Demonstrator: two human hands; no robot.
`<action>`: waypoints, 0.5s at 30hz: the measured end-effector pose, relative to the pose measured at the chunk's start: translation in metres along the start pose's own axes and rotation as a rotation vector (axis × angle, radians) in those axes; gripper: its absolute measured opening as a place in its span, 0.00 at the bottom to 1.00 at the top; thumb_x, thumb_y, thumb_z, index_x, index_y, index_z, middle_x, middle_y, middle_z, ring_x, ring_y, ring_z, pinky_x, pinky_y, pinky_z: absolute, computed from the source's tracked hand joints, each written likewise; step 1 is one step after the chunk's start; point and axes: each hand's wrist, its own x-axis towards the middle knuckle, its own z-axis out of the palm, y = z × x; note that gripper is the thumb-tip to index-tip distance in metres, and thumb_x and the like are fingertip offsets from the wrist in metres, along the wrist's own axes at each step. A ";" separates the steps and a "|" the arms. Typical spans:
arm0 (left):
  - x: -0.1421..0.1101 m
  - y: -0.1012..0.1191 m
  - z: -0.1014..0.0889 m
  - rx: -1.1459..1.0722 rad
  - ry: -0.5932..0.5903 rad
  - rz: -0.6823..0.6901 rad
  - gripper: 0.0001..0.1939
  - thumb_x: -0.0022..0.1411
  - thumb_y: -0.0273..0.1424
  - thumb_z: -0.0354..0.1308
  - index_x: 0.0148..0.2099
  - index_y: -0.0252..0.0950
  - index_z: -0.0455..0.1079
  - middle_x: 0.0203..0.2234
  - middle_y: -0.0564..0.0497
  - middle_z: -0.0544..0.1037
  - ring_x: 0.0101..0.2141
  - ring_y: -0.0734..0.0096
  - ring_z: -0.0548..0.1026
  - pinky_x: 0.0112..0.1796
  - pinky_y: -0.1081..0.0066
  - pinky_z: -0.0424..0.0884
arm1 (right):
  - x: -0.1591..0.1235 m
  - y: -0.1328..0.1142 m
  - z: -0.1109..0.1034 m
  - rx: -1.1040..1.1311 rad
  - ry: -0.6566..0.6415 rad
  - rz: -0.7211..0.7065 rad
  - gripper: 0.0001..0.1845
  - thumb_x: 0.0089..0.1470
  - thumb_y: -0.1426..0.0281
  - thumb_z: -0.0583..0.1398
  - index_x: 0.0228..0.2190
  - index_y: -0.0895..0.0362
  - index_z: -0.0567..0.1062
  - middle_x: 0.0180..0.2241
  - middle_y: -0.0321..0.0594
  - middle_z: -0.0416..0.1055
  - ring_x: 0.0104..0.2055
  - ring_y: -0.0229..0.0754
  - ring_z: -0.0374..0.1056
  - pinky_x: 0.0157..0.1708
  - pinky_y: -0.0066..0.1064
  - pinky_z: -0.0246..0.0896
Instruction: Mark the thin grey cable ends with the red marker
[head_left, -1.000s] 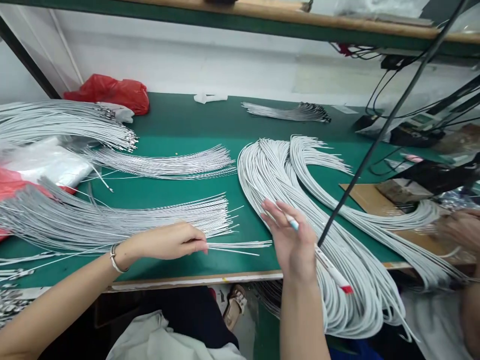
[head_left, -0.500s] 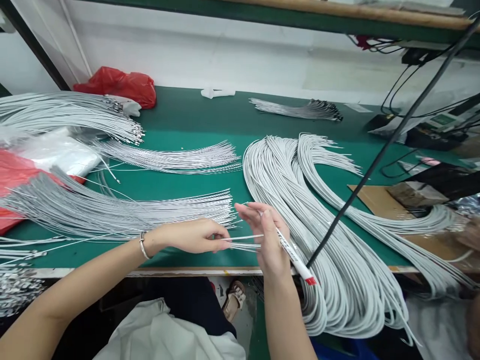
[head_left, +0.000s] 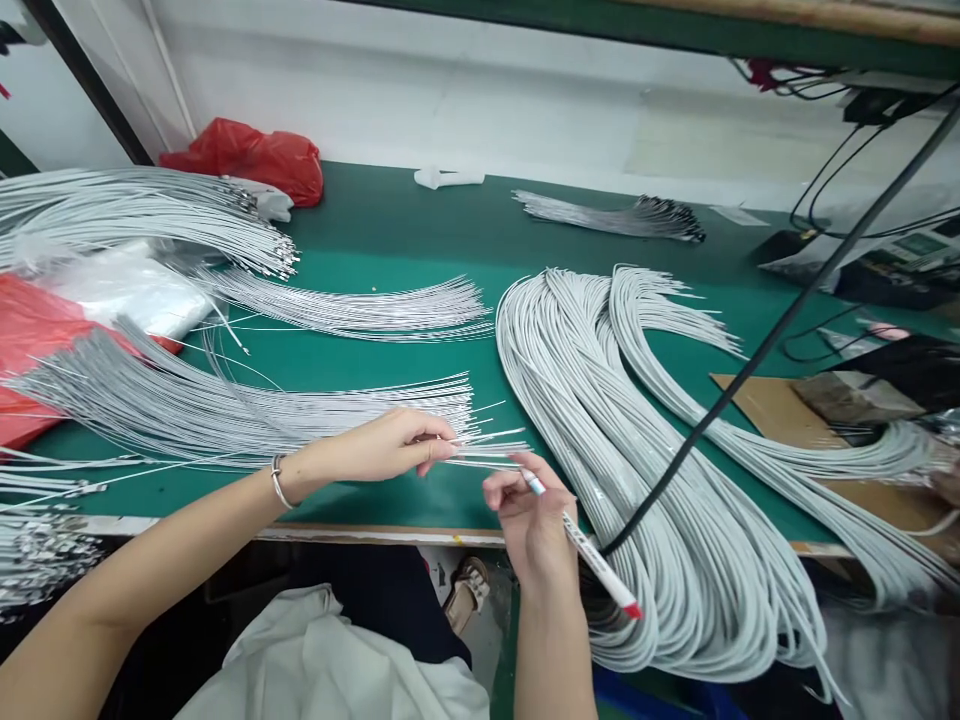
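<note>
The left hand [head_left: 386, 447] pinches the ends of a few thin wires [head_left: 480, 452] near the front edge of the green table [head_left: 390, 225]. The right hand [head_left: 529, 515] is curled shut around a white pen [head_left: 581, 540], with its blue tip up by the fingers and its red end pointing down and right, past the table edge.

What could go wrong? The thin wires are springy (they fan out at the tips), so I think one could slip out of the pinch and mix back into the big flat bundle of wires [head_left: 225, 410] that lies just behind the hand. The pen tip is very close to the wire ends, so a small wobble could make it miss or poke the wrong wire. The black cable [head_left: 757, 350] hangs across the grey tubes [head_left: 637, 450] just to the right, and the right elbow could bump it.

The left arm reaches in from the near left, wrist flat and low on the table, with a bracelet [head_left: 277, 482] on it. The right arm comes straight up from the near side, hand tipped toward the left hand, just apart from it.
</note>
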 end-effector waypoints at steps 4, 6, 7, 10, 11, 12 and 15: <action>-0.001 0.004 0.002 0.003 0.037 0.017 0.18 0.65 0.42 0.48 0.30 0.34 0.66 0.21 0.59 0.68 0.24 0.89 0.62 0.26 0.86 0.56 | -0.002 -0.003 0.017 -0.123 0.084 0.022 0.25 0.46 0.55 0.67 0.40 0.59 0.73 0.25 0.40 0.72 0.21 0.30 0.60 0.24 0.21 0.54; -0.001 0.005 0.003 0.044 0.013 0.005 0.17 0.65 0.42 0.48 0.32 0.35 0.69 0.22 0.59 0.70 0.25 0.89 0.63 0.26 0.87 0.56 | -0.004 -0.003 0.028 -0.182 0.149 0.056 0.22 0.47 0.58 0.67 0.37 0.62 0.73 0.24 0.40 0.72 0.21 0.30 0.60 0.23 0.21 0.54; -0.001 0.006 0.004 0.070 0.001 -0.005 0.17 0.65 0.42 0.48 0.33 0.35 0.69 0.23 0.58 0.71 0.24 0.90 0.64 0.26 0.87 0.55 | -0.004 -0.003 0.033 -0.190 0.168 0.062 0.21 0.47 0.59 0.67 0.35 0.63 0.73 0.23 0.40 0.72 0.20 0.30 0.59 0.23 0.22 0.54; -0.003 0.005 0.004 0.120 -0.043 -0.049 0.18 0.65 0.44 0.46 0.35 0.36 0.69 0.25 0.58 0.73 0.23 0.89 0.66 0.26 0.85 0.57 | -0.003 -0.002 0.042 -0.164 0.246 0.028 0.19 0.47 0.60 0.67 0.31 0.63 0.72 0.22 0.39 0.71 0.20 0.30 0.59 0.22 0.22 0.54; -0.003 0.005 0.004 0.136 -0.052 -0.055 0.19 0.65 0.44 0.45 0.34 0.36 0.69 0.26 0.58 0.74 0.23 0.88 0.67 0.27 0.85 0.58 | -0.002 -0.001 0.042 -0.160 0.266 0.010 0.18 0.47 0.60 0.67 0.30 0.63 0.72 0.21 0.38 0.70 0.20 0.30 0.59 0.22 0.22 0.53; -0.004 0.005 0.003 0.152 -0.061 -0.056 0.19 0.65 0.44 0.45 0.34 0.36 0.68 0.26 0.58 0.74 0.24 0.87 0.68 0.28 0.85 0.59 | -0.001 0.000 0.041 -0.158 0.282 -0.001 0.18 0.48 0.61 0.67 0.30 0.63 0.72 0.21 0.38 0.70 0.20 0.30 0.59 0.23 0.22 0.54; -0.005 0.004 0.000 0.194 -0.082 -0.055 0.18 0.66 0.43 0.45 0.33 0.36 0.67 0.25 0.58 0.74 0.27 0.86 0.71 0.30 0.85 0.60 | 0.002 0.004 0.034 -0.149 0.262 0.032 0.20 0.47 0.59 0.67 0.32 0.64 0.72 0.22 0.39 0.71 0.21 0.31 0.61 0.23 0.23 0.56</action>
